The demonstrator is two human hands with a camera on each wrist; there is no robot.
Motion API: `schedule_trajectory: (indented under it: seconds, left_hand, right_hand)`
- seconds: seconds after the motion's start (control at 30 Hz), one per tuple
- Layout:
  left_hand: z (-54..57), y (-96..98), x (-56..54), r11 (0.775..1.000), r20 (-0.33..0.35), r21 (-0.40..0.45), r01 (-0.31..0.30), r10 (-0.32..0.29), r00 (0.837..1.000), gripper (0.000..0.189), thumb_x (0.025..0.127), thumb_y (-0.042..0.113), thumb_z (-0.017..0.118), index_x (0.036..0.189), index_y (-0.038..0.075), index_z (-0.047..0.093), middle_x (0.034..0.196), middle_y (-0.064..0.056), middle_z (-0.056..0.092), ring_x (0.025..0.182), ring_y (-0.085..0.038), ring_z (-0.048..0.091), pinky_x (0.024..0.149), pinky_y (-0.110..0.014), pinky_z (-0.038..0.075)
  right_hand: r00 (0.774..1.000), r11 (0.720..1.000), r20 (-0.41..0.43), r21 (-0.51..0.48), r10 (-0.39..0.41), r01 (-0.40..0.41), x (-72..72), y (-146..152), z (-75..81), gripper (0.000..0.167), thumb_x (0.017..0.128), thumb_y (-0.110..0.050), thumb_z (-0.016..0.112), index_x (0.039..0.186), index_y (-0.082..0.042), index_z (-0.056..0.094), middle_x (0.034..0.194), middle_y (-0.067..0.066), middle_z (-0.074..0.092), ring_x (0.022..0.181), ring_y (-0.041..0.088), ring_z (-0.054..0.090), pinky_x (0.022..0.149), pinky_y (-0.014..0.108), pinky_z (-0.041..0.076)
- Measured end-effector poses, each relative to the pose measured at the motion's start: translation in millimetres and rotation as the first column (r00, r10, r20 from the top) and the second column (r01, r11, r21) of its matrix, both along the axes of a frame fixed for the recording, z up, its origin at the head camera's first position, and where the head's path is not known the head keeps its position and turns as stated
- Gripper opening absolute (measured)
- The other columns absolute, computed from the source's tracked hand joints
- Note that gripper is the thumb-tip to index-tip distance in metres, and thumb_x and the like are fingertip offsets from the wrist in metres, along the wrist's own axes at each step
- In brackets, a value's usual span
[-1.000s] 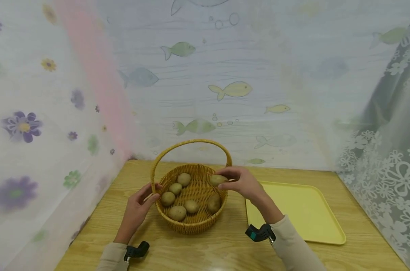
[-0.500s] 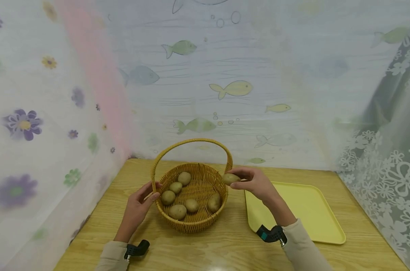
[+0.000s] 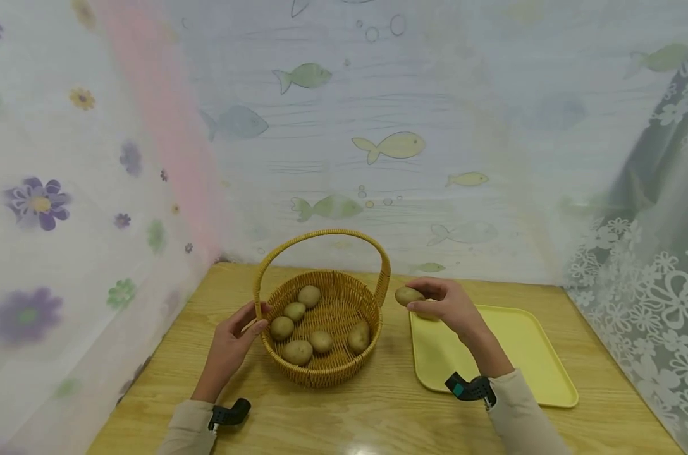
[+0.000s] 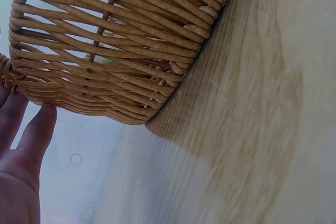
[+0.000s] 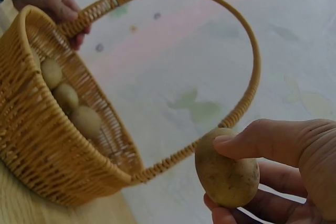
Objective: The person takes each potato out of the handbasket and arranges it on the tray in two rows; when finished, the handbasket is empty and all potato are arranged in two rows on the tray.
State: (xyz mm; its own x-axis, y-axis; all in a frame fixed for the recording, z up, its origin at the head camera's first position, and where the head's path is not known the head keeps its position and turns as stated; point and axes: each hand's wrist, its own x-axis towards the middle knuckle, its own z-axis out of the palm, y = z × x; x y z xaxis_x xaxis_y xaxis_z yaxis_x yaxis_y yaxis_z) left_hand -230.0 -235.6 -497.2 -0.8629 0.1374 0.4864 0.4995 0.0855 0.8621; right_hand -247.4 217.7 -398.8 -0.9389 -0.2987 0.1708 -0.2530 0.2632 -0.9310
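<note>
A potato is pinched between thumb and fingers of my right hand, held in the air right of the basket, above the back left corner of the yellow tray. In the right wrist view the thumb presses the near side of the potato. My left hand grips the wicker basket where its handle meets the left rim. Inside the basket lie several potatoes, among them one at the right and one at the front.
The basket and tray stand apart on a wooden table. A curtain with fish drawings hangs behind the table, and a flowered sheet lines the left side. The arched handle rises over the basket.
My right hand has carried the potato out of the basket, past its right rim, and rightward to the tray's edge. The left hand keeps its grip on the basket.
</note>
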Motion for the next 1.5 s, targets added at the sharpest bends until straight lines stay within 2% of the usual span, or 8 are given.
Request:
schedule_trajectory:
  seconds: [0.2, 0.57, 1.07, 1.2, 1.33, 1.43, 1.5]
  left_hand:
    - [0.0, 0.4, -2.4, 1.0, -0.004, 0.008, 0.002, -0.002, 1.0, 0.042, 0.105, 0.0, 0.061, 0.145, -0.011, 0.053, 0.136, -0.027, 0.06, 0.136, -0.016, 0.053, 0.104, -0.026, 0.051]
    - [2.1, 0.9, -1.4, 1.0, -0.014, -0.001, 0.009, -0.009, 1.0, 0.041, 0.106, 0.0, 0.06, 0.145, -0.011, 0.052, 0.136, -0.028, 0.06, 0.136, -0.018, 0.053, 0.104, -0.026, 0.051]
    - [0.5, -1.0, -0.8, 1.0, -0.012, -0.007, 0.011, -0.011, 1.0, 0.042, 0.106, 0.001, 0.061, 0.145, -0.011, 0.052, 0.136, -0.029, 0.06, 0.136, -0.015, 0.053, 0.103, -0.027, 0.052]
    - [-0.1, -1.2, 0.1, 1.0, -0.011, -0.005, 0.009, -0.009, 1.0, 0.042, 0.106, 0.001, 0.061, 0.145, -0.011, 0.052, 0.137, -0.029, 0.059, 0.135, -0.015, 0.054, 0.103, -0.026, 0.052]
    - [0.2, 0.1, 0.8, 1.0, -0.015, -0.005, 0.004, -0.004, 1.0, 0.042, 0.106, 0.001, 0.061, 0.144, -0.012, 0.052, 0.136, -0.029, 0.06, 0.135, -0.014, 0.054, 0.103, -0.026, 0.052]
    - [0.6, 1.0, 1.1, 1.0, -0.012, -0.003, -0.006, 0.006, 1.0, 0.041, 0.105, 0.0, 0.061, 0.144, -0.012, 0.053, 0.136, -0.027, 0.061, 0.134, -0.013, 0.054, 0.102, -0.025, 0.052]
    - [0.6, 1.2, 1.4, 1.0, -0.006, -0.001, -0.011, 0.011, 1.0, 0.042, 0.105, 0.0, 0.061, 0.144, -0.011, 0.053, 0.136, -0.027, 0.061, 0.134, -0.013, 0.054, 0.102, -0.025, 0.052]
  right_hand:
    - [0.999, 0.999, -0.01, 0.017, -0.032, 0.032, -0.1, 14.1, -3.5, 0.045, 0.094, -0.012, 0.08, 0.134, 0.002, 0.067, 0.126, 0.019, 0.068, 0.111, 0.029, 0.064, 0.089, 0.037, 0.057]
    - [0.996, 0.996, 0.03, 0.008, -0.088, 0.088, -5.1, 37.7, -11.2, 0.049, 0.095, -0.014, 0.08, 0.138, 0.003, 0.064, 0.128, 0.017, 0.068, 0.109, 0.017, 0.067, 0.091, 0.027, 0.056]
    - [0.985, 0.986, 0.054, 0.045, -0.161, 0.159, -11.3, 63.0, -28.4, 0.055, 0.096, -0.017, 0.08, 0.142, 0.006, 0.059, 0.133, 0.019, 0.065, 0.115, 0.015, 0.065, 0.094, 0.026, 0.055]
    - [0.983, 0.982, 0.052, 0.072, -0.177, 0.173, -12.3, 67.2, -32.9, 0.052, 0.096, -0.016, 0.079, 0.141, 0.004, 0.061, 0.135, 0.019, 0.065, 0.122, 0.024, 0.062, 0.099, 0.03, 0.054]
    - [0.979, 0.976, 0.053, 0.1, -0.198, 0.192, -13.5, 73.1, -37.8, 0.05, 0.097, -0.015, 0.078, 0.14, 0.003, 0.062, 0.137, 0.02, 0.063, 0.129, 0.036, 0.057, 0.106, 0.045, 0.051]
    - [0.976, 0.972, 0.054, 0.117, -0.211, 0.203, -14.7, 77.0, -41.5, 0.05, 0.097, -0.015, 0.077, 0.141, 0.004, 0.061, 0.138, 0.021, 0.062, 0.132, 0.039, 0.054, 0.109, 0.053, 0.047]
    - [0.974, 0.969, 0.054, 0.127, -0.22, 0.212, -15.3, 79.0, -44.1, 0.05, 0.097, -0.016, 0.078, 0.141, 0.004, 0.061, 0.138, 0.021, 0.062, 0.132, 0.04, 0.054, 0.109, 0.055, 0.047]
